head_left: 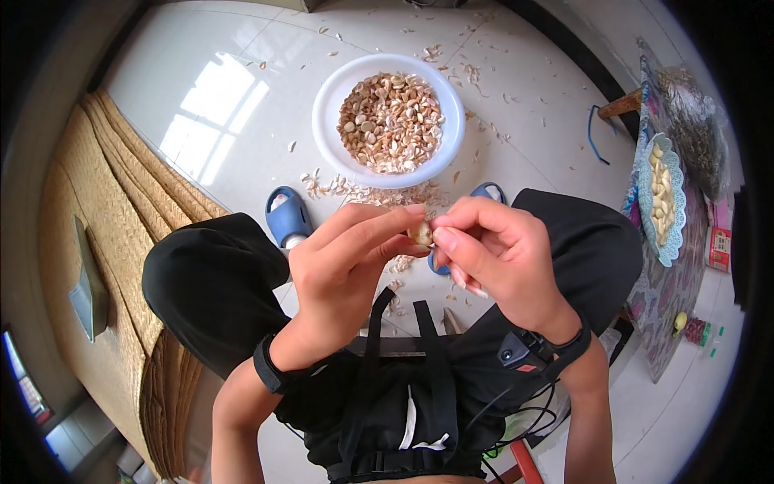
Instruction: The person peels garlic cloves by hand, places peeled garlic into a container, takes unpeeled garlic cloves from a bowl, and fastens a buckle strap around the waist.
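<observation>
Tiled floor point(242, 121), skins point(347, 187) scattered around the white basin point(324, 129) at far centre. Our left hand point(343, 250) and right hand point(500, 254) both pinch narrowly on one garlic clove point(421, 234), between our knees. Pale, peeled-looking cloves point(661, 198) sit in the blue tray point(676, 230) on the right surface point(633, 298). Basin's brownish pile point(391, 121) looks mostly unpeeled; we judge plenty left. Can't tell how bare ours is.

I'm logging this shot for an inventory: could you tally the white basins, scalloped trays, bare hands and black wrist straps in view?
White basin: 1
Scalloped tray: 1
Bare hands: 2 (left hand, right hand)
Black wrist straps: 2 (left strap, right strap)
Total: 6
</observation>
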Demonstrator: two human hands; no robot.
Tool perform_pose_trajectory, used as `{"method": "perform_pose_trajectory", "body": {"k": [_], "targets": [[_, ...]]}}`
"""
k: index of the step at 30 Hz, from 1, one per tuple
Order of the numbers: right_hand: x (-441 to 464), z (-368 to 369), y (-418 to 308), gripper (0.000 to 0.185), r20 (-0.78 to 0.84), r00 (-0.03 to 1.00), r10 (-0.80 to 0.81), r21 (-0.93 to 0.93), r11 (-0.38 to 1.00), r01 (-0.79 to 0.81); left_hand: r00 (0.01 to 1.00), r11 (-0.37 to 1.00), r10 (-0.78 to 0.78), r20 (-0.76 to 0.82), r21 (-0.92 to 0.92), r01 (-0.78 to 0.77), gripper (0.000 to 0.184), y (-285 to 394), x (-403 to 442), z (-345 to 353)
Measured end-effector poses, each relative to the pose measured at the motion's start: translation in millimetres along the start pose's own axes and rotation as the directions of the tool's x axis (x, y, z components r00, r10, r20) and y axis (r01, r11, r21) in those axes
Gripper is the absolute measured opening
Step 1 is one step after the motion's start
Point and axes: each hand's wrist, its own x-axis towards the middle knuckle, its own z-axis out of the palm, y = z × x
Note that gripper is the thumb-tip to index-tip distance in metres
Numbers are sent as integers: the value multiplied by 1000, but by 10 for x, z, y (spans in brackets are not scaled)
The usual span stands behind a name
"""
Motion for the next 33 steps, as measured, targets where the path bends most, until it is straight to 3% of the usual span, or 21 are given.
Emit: {"method": "perform_pose_trajectory", "body": {"k": [15, 21, 24, 27, 33], "targets": [[-14, 38, 18, 4, -66, 997, -31, -61, 998, 27, 980, 964, 195, -38, 191, -185, 29, -47, -18, 87], [-18, 53, 74, 4, -108, 993, -42, -38, 999, 38, 985, 970, 172, -32, 180, -163, 30, -56, -33, 104], [-15, 64, 61, 4, -137, 990, -23, 3, 1000, 24, 993, 991, 111, -48, 74, -108, 34, -48, -3, 129], [-9, 62, 34, 6, -161, 987, -2, 28, 1000, 7, 999, 991, 50, 17, 127, -52, 38, -13, 11, 95], [-5, 50, 73, 9, -160, 985, -58, -89, 995, 44, 997, 988, 69, 44, 132, -74, 37, -11, 12, 97]]}}
